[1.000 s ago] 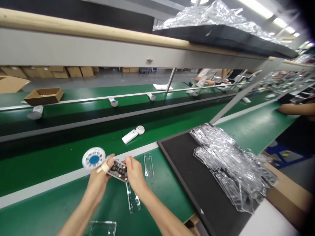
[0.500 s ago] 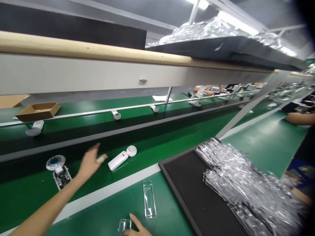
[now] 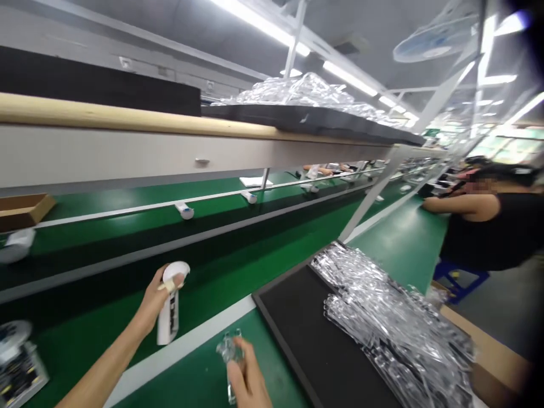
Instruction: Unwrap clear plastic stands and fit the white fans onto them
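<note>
My left hand (image 3: 155,297) is closed around the head end of a white handheld fan (image 3: 168,326), held over the green belt with its handle pointing down toward me. A pale wrap covers one fingertip of this hand. My right hand (image 3: 250,374) is at the near work surface, thumb and fingers closed on a clear plastic piece (image 3: 229,348). More clear plastic shows just below it; whether that is a second piece I cannot tell. At the lower left lies another fan (image 3: 19,362) with its circuit board exposed, partly cut off by the picture's edge.
To the right, a black tray (image 3: 293,334) holds a heap of clear plastic pieces (image 3: 382,317). Several white fans lie along the far belt, near a cardboard box (image 3: 28,209). A shelf (image 3: 140,153) spans overhead. A co-worker (image 3: 488,221) sits at the right.
My left hand has taken up the white fan from the belt. My right hand has moved up to the clear piece and closed on it. The view has swung right.
</note>
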`<action>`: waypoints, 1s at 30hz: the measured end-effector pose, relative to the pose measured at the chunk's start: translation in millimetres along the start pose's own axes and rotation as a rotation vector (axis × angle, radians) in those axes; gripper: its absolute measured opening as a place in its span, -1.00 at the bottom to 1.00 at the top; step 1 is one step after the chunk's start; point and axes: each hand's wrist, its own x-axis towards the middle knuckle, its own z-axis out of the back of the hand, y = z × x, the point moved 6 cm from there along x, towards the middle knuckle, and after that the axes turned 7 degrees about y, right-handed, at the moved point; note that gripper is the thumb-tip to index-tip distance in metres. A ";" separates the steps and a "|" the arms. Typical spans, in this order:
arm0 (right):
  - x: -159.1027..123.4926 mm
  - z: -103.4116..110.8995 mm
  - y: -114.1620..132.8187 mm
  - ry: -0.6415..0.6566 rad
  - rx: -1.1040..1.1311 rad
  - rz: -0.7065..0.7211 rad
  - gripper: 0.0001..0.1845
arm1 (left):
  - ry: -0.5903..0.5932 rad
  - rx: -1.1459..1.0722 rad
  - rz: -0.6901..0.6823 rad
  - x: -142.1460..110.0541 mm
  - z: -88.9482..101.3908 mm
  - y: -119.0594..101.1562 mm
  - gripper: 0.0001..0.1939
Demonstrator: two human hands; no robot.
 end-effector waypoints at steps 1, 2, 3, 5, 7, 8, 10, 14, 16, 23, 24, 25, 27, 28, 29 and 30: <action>1.5 -1.0 11.7 0.004 0.023 -0.032 -0.49 | 0.002 -0.281 0.016 -16.6 0.8 -6.4 -0.45; 2.8 -3.7 26.3 0.025 0.026 -0.036 -0.45 | 0.003 -0.500 0.027 -33.9 -1.6 -13.1 -0.48; 3.6 -7.7 43.2 0.055 0.006 -0.007 -0.44 | 0.002 -0.656 0.043 -51.0 -6.3 -19.1 -0.51; 2.0 -16.3 77.8 0.077 -0.077 0.104 -0.48 | -0.021 -0.849 0.066 -82.1 -17.1 -28.2 -0.57; -4.7 -24.1 105.5 0.035 -0.198 0.226 -0.49 | -0.035 -0.951 0.084 -107.2 -26.5 -33.0 -0.60; -9.2 -27.9 115.2 0.003 -0.269 0.273 -0.48 | -0.029 -0.978 0.090 -117.3 -29.7 -34.0 -0.58; -18.3 -34.4 126.3 -0.068 -0.401 0.337 -0.46 | 0.007 -0.996 0.092 -132.9 -33.3 -34.8 -0.53; -32.3 -43.2 127.4 -0.126 -0.497 0.409 -0.43 | 0.060 -0.930 0.080 -150.0 -31.6 -38.2 -0.46; -36.1 -46.4 122.2 -0.051 -0.444 0.413 -0.40 | 0.040 -0.848 0.068 -154.3 -28.8 -42.8 -0.42; -46.6 -30.3 121.2 0.182 -0.290 0.364 -0.36 | 0.130 -0.616 0.087 -164.2 -30.0 -40.4 -0.25; -48.0 -26.8 124.1 0.168 -0.317 0.392 -0.36 | 0.162 -0.563 0.134 -167.4 -31.5 -34.4 -0.25; -48.9 -25.1 126.1 0.164 -0.333 0.421 -0.37 | 0.175 -0.503 0.183 -171.1 -32.0 -28.2 -0.26; -46.7 -24.8 124.4 0.148 -0.283 0.429 -0.44 | 0.133 -0.399 0.236 -178.2 -30.5 -18.6 -0.32; -42.6 -24.5 118.8 0.112 -0.217 0.377 -0.52 | 0.083 -0.355 0.225 -180.8 -28.8 -16.4 -0.35; -37.1 -24.0 109.8 0.057 -0.138 0.286 -0.60 | 0.024 -0.315 0.190 -182.6 -27.1 -15.8 -0.39; -31.4 -23.9 98.2 -0.009 -0.059 0.176 -0.60 | -0.027 -0.282 0.149 -183.6 -26.3 -15.6 -0.41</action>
